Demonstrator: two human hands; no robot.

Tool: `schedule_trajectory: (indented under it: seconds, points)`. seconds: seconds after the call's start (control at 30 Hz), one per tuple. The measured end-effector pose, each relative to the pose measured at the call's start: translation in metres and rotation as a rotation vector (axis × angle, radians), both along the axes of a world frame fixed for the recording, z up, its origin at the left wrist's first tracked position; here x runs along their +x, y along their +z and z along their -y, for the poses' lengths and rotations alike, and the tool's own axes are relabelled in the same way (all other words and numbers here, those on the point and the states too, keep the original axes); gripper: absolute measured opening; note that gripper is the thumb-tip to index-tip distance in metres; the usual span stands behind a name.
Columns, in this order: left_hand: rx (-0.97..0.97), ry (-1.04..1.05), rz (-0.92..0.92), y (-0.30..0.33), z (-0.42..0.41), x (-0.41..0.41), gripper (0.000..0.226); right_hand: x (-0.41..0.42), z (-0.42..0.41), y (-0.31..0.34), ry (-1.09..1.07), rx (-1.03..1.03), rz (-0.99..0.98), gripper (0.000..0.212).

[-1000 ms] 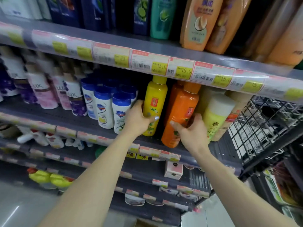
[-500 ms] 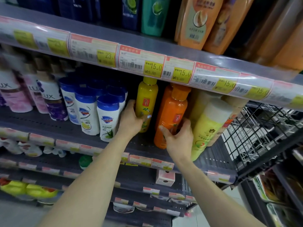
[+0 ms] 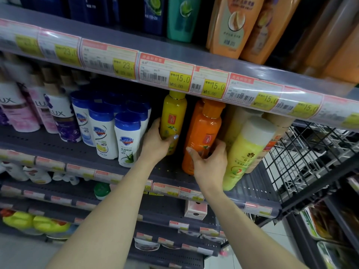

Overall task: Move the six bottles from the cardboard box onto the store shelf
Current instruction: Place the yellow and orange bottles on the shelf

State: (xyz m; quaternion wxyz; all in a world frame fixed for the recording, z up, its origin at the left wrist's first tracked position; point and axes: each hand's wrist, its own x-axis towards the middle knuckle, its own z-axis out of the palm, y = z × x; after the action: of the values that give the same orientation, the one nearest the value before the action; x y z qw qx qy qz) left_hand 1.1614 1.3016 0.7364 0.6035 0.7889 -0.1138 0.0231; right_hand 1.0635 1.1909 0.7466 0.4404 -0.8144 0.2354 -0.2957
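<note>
Left hand (image 3: pixel 157 140) grips the upright yellow bottle (image 3: pixel 173 117); right hand (image 3: pixel 210 162) clasps the orange bottle (image 3: pixel 204 134) just right, both on the shelf (image 3: pixel 169 171).

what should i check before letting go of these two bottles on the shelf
1. Left hand wrapped around the tall yellow plastic bottle: ok.
2. Right hand gripping the orange plastic bottle: ok.
3. Yellow bottle upright: ok.
4. Orange bottle upright: not ok, it tilts, top to the right.
5. Orange bottle's base flat on the grey perforated metal shelf: cannot tell, the hand hides it.
6. Room beside the white bottle with a blue cap and the pale yellow-green bottle with a white cap: ok on the left, tight on the right.
</note>
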Motion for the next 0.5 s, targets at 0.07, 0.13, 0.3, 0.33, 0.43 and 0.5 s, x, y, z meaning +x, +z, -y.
schedule_trajectory:
  seconds: [0.07,0.13,0.3,0.33,0.43,0.5]
  points:
    - [0.006,0.002,-0.003,-0.0002,0.0008,-0.0005,0.064,0.0005,-0.0012,0.0005,-0.007,0.002,0.003,0.068]
    - [0.013,0.007,-0.003,-0.0009,0.0009,-0.0007,0.065,0.001,-0.0028,0.0005,-0.017,0.003,0.001,0.069]
    - [0.001,0.008,-0.009,-0.001,0.0013,-0.0006,0.063,0.0024,-0.0055,0.0017,-0.024,-0.015,-0.013,0.072]
    - [-0.004,0.008,-0.011,-0.0007,0.0014,-0.0006,0.062,0.0026,-0.006,0.0022,-0.025,-0.019,-0.014,0.073]
    - [-0.023,0.006,-0.019,-0.0011,0.0021,-0.0006,0.063,0.0035,-0.0072,0.0033,-0.033,-0.02,-0.018,0.077]
    - [-0.027,0.005,-0.022,-0.0017,0.0032,-0.0011,0.064,0.0039,-0.0078,0.0039,-0.028,-0.011,-0.033,0.079]
